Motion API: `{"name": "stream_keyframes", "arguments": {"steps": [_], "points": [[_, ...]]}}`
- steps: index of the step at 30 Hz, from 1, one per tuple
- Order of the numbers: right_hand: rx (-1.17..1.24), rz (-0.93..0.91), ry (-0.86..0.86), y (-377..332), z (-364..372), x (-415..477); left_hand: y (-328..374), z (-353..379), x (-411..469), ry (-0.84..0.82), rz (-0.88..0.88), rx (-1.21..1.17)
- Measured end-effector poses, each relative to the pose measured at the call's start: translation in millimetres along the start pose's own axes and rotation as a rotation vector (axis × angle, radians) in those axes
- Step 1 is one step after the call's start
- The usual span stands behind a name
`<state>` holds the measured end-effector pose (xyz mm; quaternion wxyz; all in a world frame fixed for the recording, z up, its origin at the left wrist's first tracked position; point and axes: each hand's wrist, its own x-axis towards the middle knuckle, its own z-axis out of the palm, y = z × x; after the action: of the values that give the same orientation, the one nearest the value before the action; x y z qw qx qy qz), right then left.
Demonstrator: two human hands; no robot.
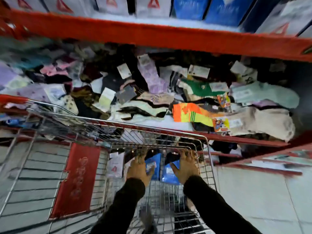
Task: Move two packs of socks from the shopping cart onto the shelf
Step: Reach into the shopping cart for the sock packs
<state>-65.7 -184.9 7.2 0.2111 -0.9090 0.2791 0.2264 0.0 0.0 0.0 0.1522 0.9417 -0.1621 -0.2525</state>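
Both my hands are down inside the wire shopping cart [208, 149]. My left hand [139, 169] wraps a blue pack of socks [154, 162] with a white label, thumb across its front. My right hand [187, 168] holds a second blue pack [170, 174] beside it, fingers on its far side and thumb on its near face. The two packs stand side by side, touching, low in the cart. The red-edged shelf [236, 138] heaped with loose socks lies just beyond the cart. The frame is blurred by motion.
A white sock pack [115, 166] stands left of my hands in the cart. A red child-seat flap [76, 181] hangs at the cart's near left. An upper red shelf [152, 34] carries upright white and blue packs. Tiled floor lies to the right.
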Motion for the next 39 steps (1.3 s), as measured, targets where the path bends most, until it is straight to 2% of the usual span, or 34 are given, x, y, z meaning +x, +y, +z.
{"name": "stream_keyframes", "arguments": {"steps": [3,6,10,17,23,28,34,39], "points": [[0.036,0.158,-0.074,6.3,44.3,31.9,-13.3,33.3,30.1,-0.102,-0.144,-0.117],[0.103,0.308,-0.043,-3.8,62.1,47.7,-18.5,36.1,53.6,-0.165,-0.210,-0.145],[0.123,0.396,0.006,2.7,89.9,77.3,-15.4,68.9,83.7,-0.170,-0.276,-0.227],[0.132,0.339,-0.075,30.2,105.9,76.2,-1.9,94.8,94.5,-0.202,-0.406,-0.016],[0.078,0.313,-0.060,16.9,98.7,71.8,1.5,92.9,89.0,-0.182,-0.478,-0.075],[-0.059,0.293,-0.049,18.4,103.4,67.4,-1.4,93.4,81.9,-0.122,-0.461,-0.060],[0.085,0.298,0.040,27.8,81.8,41.6,0.3,68.5,53.9,0.013,-0.415,-0.082],[0.167,0.213,0.203,11.7,27.5,-9.3,11.6,13.9,14.9,0.158,-0.316,-0.175]]}}
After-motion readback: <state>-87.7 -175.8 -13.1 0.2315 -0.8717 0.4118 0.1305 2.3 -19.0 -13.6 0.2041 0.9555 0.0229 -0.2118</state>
